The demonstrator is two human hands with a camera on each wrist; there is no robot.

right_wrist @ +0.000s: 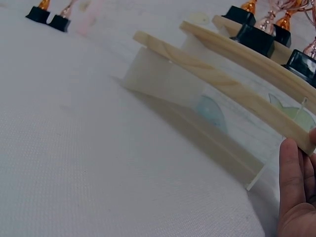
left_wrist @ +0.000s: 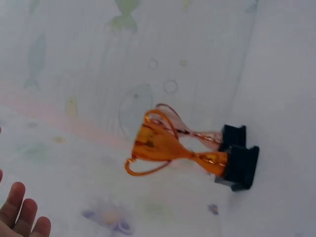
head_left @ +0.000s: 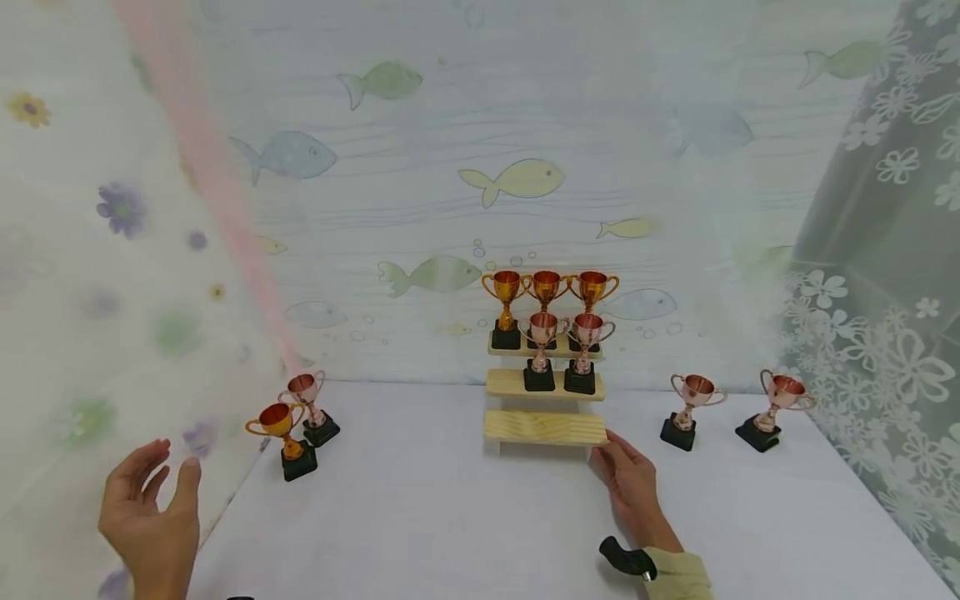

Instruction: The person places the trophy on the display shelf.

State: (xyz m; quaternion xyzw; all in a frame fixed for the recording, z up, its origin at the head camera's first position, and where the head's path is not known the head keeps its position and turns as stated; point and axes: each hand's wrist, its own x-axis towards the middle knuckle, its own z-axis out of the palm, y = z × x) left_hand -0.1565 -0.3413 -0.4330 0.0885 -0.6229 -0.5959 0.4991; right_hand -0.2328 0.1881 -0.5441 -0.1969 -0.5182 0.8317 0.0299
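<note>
Far left, the left hand (head_left: 146,517) is up in the air at the edge of the white table (head_left: 450,533), fingers spread and relaxed, so an open grip with nothing in it. Closest to it is a gold trophy (head_left: 285,433) on a black base, standing upright near the table's left edge, with a pink trophy (head_left: 309,404) just behind it; the hand is near these but clear of them. On the left wrist view the two cups overlap, gold one in front.

In the middle sits a wooden step shelf (head_left: 543,427) with three tiers. Top tier has three gold trophies (head_left: 547,292) in a row, middle tier has two pink trophies (head_left: 562,350), bottom tier is bare wood.

The right hand (head_left: 633,483) lies flat on the table, straight fingers touching the right end of the bottom tier; not gripping anything, just resting against the wood.

Further right, two more pink trophies (head_left: 727,408) stand on the table, well apart from the shelf.
</note>
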